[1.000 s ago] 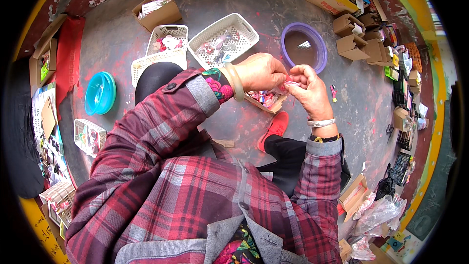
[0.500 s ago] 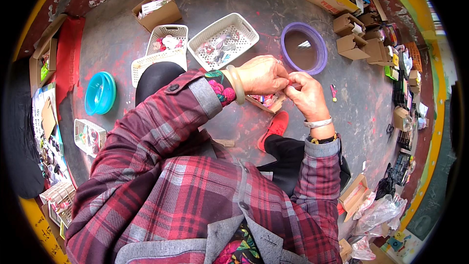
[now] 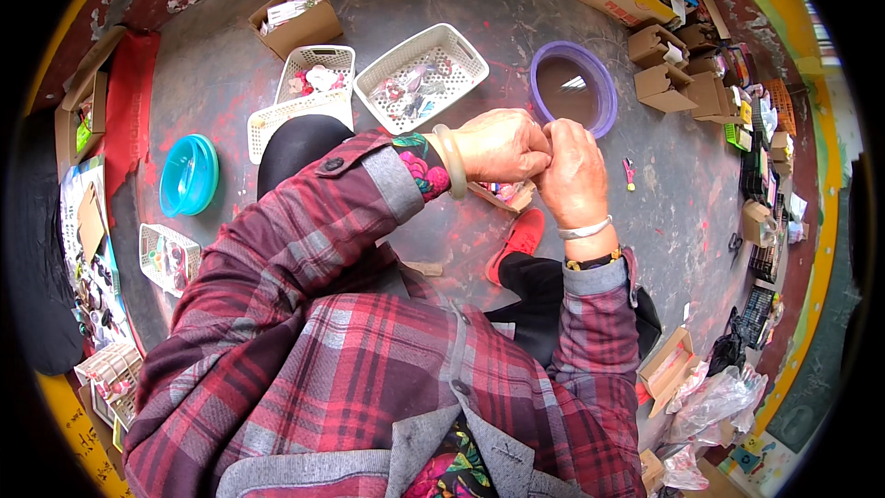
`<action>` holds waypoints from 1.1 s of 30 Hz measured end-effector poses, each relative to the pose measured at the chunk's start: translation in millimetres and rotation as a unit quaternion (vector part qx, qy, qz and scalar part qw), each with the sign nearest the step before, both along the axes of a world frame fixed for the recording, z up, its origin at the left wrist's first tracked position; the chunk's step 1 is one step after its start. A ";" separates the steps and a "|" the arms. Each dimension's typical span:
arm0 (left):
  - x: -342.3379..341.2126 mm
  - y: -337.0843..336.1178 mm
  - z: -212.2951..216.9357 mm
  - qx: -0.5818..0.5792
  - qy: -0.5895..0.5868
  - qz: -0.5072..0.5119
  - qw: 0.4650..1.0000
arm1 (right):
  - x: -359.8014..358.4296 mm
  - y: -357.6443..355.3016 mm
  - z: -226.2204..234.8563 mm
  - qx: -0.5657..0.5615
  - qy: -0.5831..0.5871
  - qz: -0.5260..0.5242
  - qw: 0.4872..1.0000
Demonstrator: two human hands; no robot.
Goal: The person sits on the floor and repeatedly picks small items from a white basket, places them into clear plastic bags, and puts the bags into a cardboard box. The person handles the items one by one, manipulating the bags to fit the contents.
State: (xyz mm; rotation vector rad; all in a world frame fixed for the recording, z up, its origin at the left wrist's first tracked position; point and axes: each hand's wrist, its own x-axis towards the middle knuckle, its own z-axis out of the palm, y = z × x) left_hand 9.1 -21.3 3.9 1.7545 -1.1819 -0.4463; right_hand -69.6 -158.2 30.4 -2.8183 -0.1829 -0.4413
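My left hand [image 3: 502, 145] and my right hand [image 3: 573, 173] meet in front of me, fingertips together, both closed. Whatever they pinch between them is hidden by the fingers. Below them, partly covered by my left hand, lies a small cardboard box [image 3: 518, 197] with colourful small items inside. Beyond my left wrist stands a white perforated basket [image 3: 475, 63], holding several small pink and clear-wrapped pieces. Just past my right hand is a purple basin [image 3: 612, 101] of brownish water.
Two more white baskets [image 3: 263, 136] stand left of centre, near a cardboard box [image 3: 313, 29]. Teal bowls [image 3: 205, 186] sit on the left. A small pink and yellow tool [image 3: 630, 175] lies on the floor at right. Boxes and crates [image 3: 666, 90] line the right wall, with plastic bags [image 3: 719, 410] below.
My right hand has turned inward over the fingertips, its back now facing up. The left hand has shifted slightly right. A bit of red that showed between the fingers is now hidden.
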 end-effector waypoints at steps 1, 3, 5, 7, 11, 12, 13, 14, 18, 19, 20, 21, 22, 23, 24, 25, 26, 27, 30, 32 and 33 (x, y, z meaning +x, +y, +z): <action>-1.4 -0.2 1.2 0.019 0.006 0.003 1.000 | 0.6 -0.3 -2.5 0.009 0.009 -0.002 1.000; -2.4 0.5 6.9 0.053 0.037 0.008 0.998 | 1.9 -1.3 -7.1 0.028 0.025 -0.008 0.999; -1.7 2.1 15.9 0.082 0.085 0.013 0.993 | 1.4 -7.2 -1.4 0.104 0.084 -0.003 0.991; 0.6 5.4 6.0 0.038 0.187 0.099 0.977 | 5.7 -16.0 13.9 0.287 0.182 -0.013 0.941; 10.2 7.4 16.0 0.006 0.380 0.166 0.910 | -0.8 -51.4 33.5 0.492 0.141 -0.077 0.856; 11.4 10.0 19.9 0.005 0.424 0.175 0.889 | -1.8 -51.4 32.1 0.495 0.164 -0.076 0.850; 12.1 11.7 19.6 -0.029 0.482 0.170 0.859 | -2.8 -51.1 28.5 0.497 0.185 -0.075 0.844; 12.6 13.3 21.6 -0.042 0.486 0.172 0.856 | -2.7 -50.4 25.3 0.499 0.207 -0.075 0.838; 13.5 15.9 17.1 -0.073 0.495 0.182 0.846 | 1.9 -17.0 16.9 0.483 0.230 -0.098 0.839; 12.8 15.3 15.8 -0.072 0.489 0.182 0.850 | 2.7 -13.0 13.9 0.463 0.226 -0.095 0.852; 12.7 14.8 15.1 -0.071 0.482 0.181 0.854 | 4.0 -10.2 10.1 0.444 0.222 -0.091 0.864; 12.7 14.0 13.9 -0.069 0.485 0.183 0.852 | 4.4 -8.8 6.7 0.424 0.218 -0.088 0.875; 13.0 13.2 13.0 -0.067 0.488 0.186 0.850 | 4.8 -8.5 4.3 0.461 0.225 -0.086 0.854; 13.5 12.8 12.5 -0.066 0.491 0.188 0.848 | 5.4 -8.2 2.2 0.498 0.231 -0.083 0.832; 14.0 12.4 12.4 -0.068 0.500 0.183 0.844 | 5.6 -8.3 1.4 0.533 0.237 -0.081 0.808; 14.7 12.4 12.7 -0.071 0.509 0.179 0.839 | 5.6 -8.1 2.1 0.556 0.232 -0.086 0.794; 15.0 12.4 13.2 -0.073 0.519 0.174 0.834 | 5.7 -7.8 3.5 0.578 0.226 -0.092 0.778; 14.5 11.8 17.2 -0.078 0.515 0.170 0.837 | 5.6 -7.9 4.0 0.600 0.221 -0.097 0.762; 11.1 11.0 25.9 -0.083 0.506 0.144 0.846 | 6.7 -11.8 4.3 0.654 0.208 -0.111 0.719; 9.1 12.0 21.7 -0.076 0.505 0.110 0.853 | 7.0 -11.8 1.6 0.672 0.179 -0.110 0.710; 8.3 11.5 24.4 -0.060 0.524 0.101 0.844 | 6.7 -11.5 1.2 0.684 0.162 -0.114 0.702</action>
